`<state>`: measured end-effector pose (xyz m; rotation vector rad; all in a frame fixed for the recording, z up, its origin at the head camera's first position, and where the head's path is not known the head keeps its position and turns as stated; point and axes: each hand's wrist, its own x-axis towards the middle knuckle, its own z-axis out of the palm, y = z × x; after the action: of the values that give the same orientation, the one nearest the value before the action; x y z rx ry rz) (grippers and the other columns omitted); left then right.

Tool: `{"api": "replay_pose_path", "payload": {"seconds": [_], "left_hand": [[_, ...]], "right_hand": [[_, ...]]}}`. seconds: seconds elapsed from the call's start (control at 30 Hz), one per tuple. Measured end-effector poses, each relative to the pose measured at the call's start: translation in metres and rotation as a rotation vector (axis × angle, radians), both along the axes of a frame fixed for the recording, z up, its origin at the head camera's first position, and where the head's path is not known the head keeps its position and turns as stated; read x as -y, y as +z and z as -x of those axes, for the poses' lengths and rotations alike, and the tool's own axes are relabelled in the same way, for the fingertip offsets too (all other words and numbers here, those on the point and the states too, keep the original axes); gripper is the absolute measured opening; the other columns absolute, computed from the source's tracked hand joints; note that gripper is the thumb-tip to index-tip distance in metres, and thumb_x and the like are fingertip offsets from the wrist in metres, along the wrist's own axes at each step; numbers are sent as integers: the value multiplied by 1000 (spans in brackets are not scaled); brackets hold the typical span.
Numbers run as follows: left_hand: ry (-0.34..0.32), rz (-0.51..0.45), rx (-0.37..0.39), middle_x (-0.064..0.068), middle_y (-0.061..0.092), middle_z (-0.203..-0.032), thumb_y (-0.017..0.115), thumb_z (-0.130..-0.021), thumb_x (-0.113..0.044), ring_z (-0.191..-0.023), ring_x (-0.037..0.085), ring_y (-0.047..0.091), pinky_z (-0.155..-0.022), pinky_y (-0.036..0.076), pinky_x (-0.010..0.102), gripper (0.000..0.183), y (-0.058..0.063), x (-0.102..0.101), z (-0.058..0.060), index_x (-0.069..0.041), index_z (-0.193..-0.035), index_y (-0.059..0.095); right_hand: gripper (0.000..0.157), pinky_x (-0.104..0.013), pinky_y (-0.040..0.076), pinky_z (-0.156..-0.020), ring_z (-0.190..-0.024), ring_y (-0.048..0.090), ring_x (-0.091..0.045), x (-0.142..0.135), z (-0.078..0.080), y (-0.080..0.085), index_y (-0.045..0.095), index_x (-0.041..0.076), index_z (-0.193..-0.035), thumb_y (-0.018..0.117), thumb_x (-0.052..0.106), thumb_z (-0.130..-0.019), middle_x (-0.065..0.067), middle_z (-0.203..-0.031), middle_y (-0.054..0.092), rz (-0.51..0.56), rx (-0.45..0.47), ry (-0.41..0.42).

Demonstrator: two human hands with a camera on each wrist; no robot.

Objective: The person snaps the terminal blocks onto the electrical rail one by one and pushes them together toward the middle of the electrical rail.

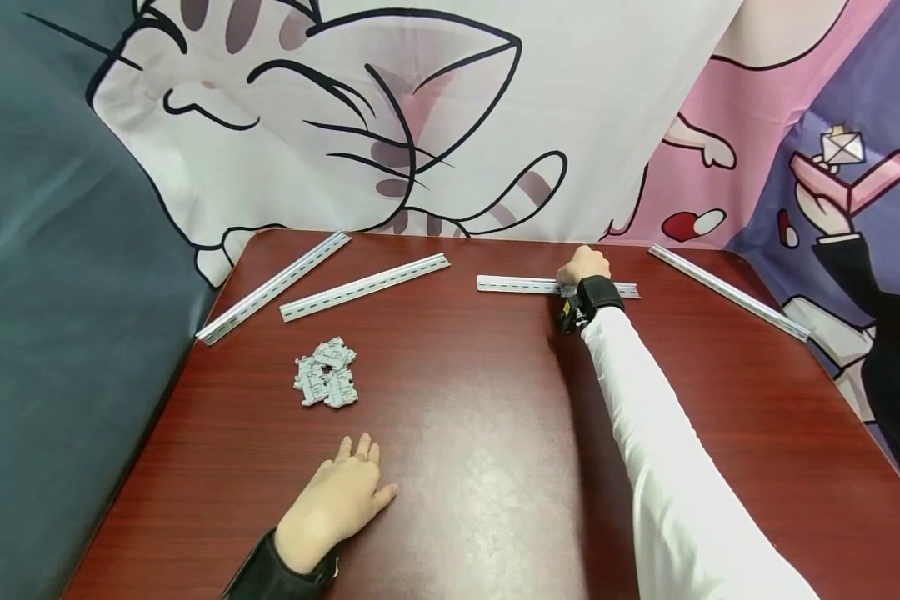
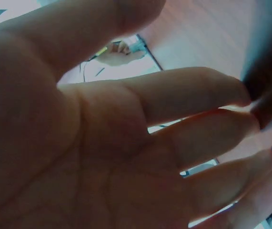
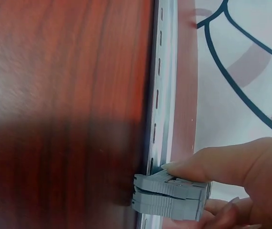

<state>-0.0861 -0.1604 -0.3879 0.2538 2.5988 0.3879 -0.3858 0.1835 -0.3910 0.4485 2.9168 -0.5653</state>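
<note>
My right hand [image 1: 585, 264] is at the far side of the table, over a slotted metal DIN rail [image 1: 517, 284]. In the right wrist view its thumb and fingers pinch grey DIN-rail terminal blocks [image 3: 166, 205], two of them side by side, sitting across the rail [image 3: 157, 95]. Whether they are clipped onto it I cannot tell. My left hand [image 1: 337, 500] lies palm down near the front of the table, fingers spread, holding nothing. Beyond its fingertips is a small group of similar grey terminal blocks [image 1: 313, 379], lying flat.
Two more slotted rails lie at the back left, one slanted along the edge [image 1: 273, 287] and one beside it [image 1: 365, 287]. Another rail [image 1: 727, 292] lies along the right edge. A cat-print cloth [image 1: 457, 108] hangs behind the brown table [image 1: 457, 433].
</note>
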Motion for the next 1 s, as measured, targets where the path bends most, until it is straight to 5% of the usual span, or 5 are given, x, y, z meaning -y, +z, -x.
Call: {"api": "replay_pose_path", "payload": {"seconds": [0.3,1.0], "left_hand": [[8,5,-13,36,34,-147,64,-92,-32,-138,54,27,-100,38,62,71,-5,-1,-2,17,-137,40],[32,56,-126,41,40,-139,70,-86,-36,-132,58,35,-99,40,61,75,-15,-13,-10,22,-129,48]], "right_hand": [[51,-50,51,-90,-113,57,-45,-2,10,5,57,-8,-120,62,20,-77,-33,-125,56,6,4,17],[52,-54,45,-99,-120,50,-51,-17,49,-13,54,-10,-118,61,26,-81,-36,-128,53,85,-69,31]]}}
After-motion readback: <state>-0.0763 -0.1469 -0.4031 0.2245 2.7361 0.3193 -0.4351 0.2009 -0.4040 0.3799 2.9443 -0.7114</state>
